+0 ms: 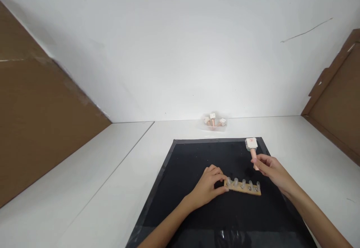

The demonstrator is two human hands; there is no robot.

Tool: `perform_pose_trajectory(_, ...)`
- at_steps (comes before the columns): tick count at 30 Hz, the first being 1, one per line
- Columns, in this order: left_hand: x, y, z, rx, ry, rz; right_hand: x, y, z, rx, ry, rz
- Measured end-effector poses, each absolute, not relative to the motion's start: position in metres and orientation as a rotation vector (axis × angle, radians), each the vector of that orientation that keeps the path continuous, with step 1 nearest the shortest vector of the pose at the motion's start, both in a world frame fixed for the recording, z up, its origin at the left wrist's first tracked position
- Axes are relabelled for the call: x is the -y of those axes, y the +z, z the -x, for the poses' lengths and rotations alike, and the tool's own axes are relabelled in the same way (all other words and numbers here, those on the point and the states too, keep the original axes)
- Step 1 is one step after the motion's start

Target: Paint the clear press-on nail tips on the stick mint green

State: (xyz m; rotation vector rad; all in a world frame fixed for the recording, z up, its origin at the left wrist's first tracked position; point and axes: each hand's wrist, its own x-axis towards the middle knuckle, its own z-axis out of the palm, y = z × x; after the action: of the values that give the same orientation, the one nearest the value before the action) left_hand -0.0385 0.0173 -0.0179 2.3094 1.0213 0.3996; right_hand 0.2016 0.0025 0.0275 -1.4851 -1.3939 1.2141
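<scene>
My left hand (pixel 209 186) grips the left end of a narrow wooden strip (pixel 242 189) between thumb and fingers. Several short clear tubes stand upright in a row along the strip, which rests on a black mat (pixel 197 158). Raised over the mat's right edge, my right hand (pixel 268 169) pinches the pinkish handle of a small mallet-like piece (pixel 251 145). Its blocky white head points up and away from me and bears a reddish mark on one face. The strip and the mallet-like piece are apart.
A clear plastic tray (pixel 215 128) behind the mat holds 3 similar pieces with white heads. The white table (pixel 126 188) meets a white wall at the back. Brown cardboard panels (pixel 42 109) stand on the left and right sides.
</scene>
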Motion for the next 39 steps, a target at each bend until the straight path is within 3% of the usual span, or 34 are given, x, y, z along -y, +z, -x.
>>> perform_pose_trajectory(10,-0.022,-0.02,0.05,-1.013,0.393,-2.203,0.0,0.023,-0.203,1.602,1.059,1.438)
perform_pose_trajectory(19,-0.029,0.016,0.047,-1.173,0.838,-1.976,0.004,0.029,-0.206,1.651,0.874,1.483)
perform_pose_trajectory(24,-0.029,0.012,0.02,-1.099,0.977,-1.91,0.005,0.03,-0.206,1.712,0.788,1.458)
perform_pose_trajectory(39,-0.029,-0.027,0.004,-1.142,1.037,-1.623,0.0,0.023,-0.204,1.841,1.049,1.408)
